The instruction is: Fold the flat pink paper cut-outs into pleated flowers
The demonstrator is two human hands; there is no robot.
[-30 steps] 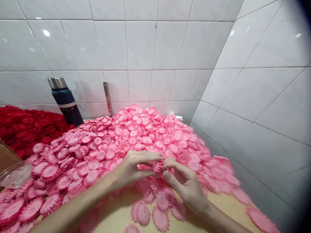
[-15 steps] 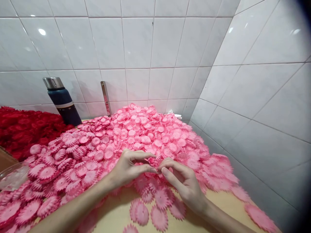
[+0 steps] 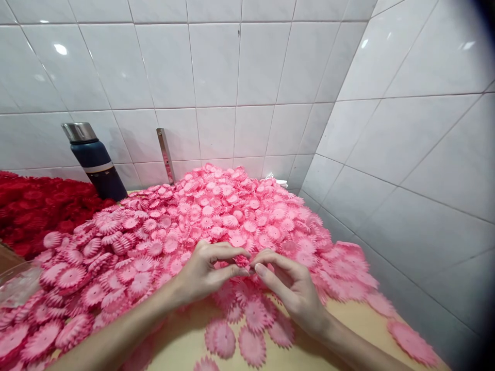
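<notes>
left hand (image 3: 203,268): thumb below fingers | right hand (image 3: 296,288): fingers bent | forearms (image 3: 133,319) angled inward

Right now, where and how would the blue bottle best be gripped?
Probably around the blue bottle just below its silver cap, from the front: that rounded stretch stands above the red pile near its base, and a tiled wall is behind.
</notes>
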